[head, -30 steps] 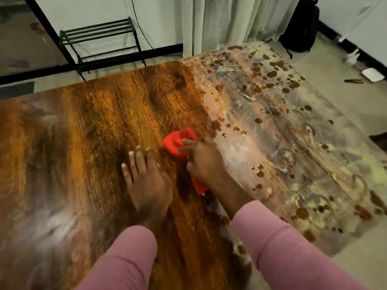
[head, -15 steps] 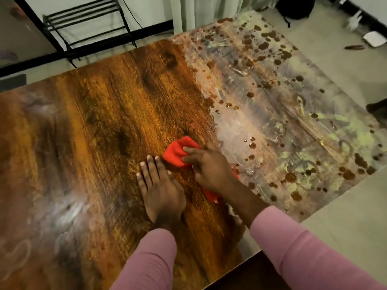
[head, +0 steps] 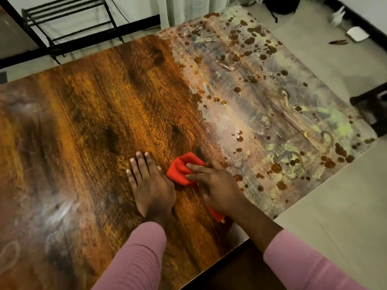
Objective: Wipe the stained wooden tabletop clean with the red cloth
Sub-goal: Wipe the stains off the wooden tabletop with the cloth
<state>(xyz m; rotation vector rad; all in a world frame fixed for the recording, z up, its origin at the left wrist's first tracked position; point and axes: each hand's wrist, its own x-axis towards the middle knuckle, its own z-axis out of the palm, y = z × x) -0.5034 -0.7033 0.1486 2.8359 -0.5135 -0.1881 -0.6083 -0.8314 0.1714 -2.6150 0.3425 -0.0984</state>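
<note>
The wooden tabletop (head: pixel 104 114) fills the view. Its left and middle part shows bare brown grain; its right part (head: pixel 272 105) is covered with grey-green smears and dark brown spots. My right hand (head: pixel 215 185) presses the red cloth (head: pixel 181 168) flat onto the wood near the edge of the stained zone, with most of the cloth hidden under the palm. My left hand (head: pixel 150 185) lies flat on the wood just left of the cloth, fingers together, holding nothing.
The table's near edge (head: pixel 219 256) runs diagonally below my arms. On the floor beyond stand a black metal rack (head: pixel 69 24) at the back left, a curtain (head: pixel 188 7), a dark bag (head: pixel 280 5) and small items (head: pixel 356 34) at the back right.
My right hand with the cloth has slid toward the near edge of the table, and my left hand has followed beside it. The view has tilted down, showing the table's near edge.
</note>
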